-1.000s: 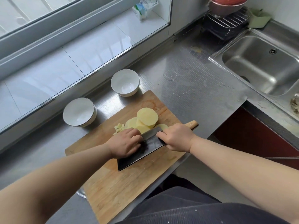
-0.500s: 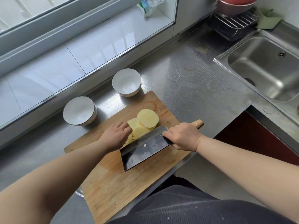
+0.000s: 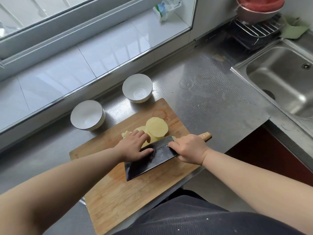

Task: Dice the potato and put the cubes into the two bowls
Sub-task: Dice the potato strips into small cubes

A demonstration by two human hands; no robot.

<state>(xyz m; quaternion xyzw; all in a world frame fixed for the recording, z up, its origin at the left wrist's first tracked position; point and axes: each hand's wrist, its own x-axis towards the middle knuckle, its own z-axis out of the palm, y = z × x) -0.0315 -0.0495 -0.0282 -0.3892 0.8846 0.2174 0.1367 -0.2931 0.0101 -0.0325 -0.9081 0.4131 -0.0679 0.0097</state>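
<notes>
Peeled yellow potato slices [image 3: 156, 127] lie stacked on the wooden cutting board [image 3: 118, 192]. A few small potato cubes [image 3: 125, 134] sit just left of them. My right hand [image 3: 188, 148] grips the wooden handle of a dark cleaver [image 3: 149, 160], whose blade rests on the board against the slices. My left hand [image 3: 135, 145] lies flat on the slices, fingers spread, thumb touching the blade's side. Two empty white bowls stand beyond the board: the left bowl [image 3: 87, 115] and the right bowl [image 3: 137, 88].
The board sits on a steel counter [image 3: 211, 92] at its front edge. A steel sink [image 3: 284, 78] is at the right. A wire rack [image 3: 255, 29] holding a metal bowl stands behind it. A tiled window ledge [image 3: 84, 53] runs along the back.
The cleaver was lifted with its blade tilted up half a second ago and has come down onto the board. My left hand shifted right along the slices onto the blade's side.
</notes>
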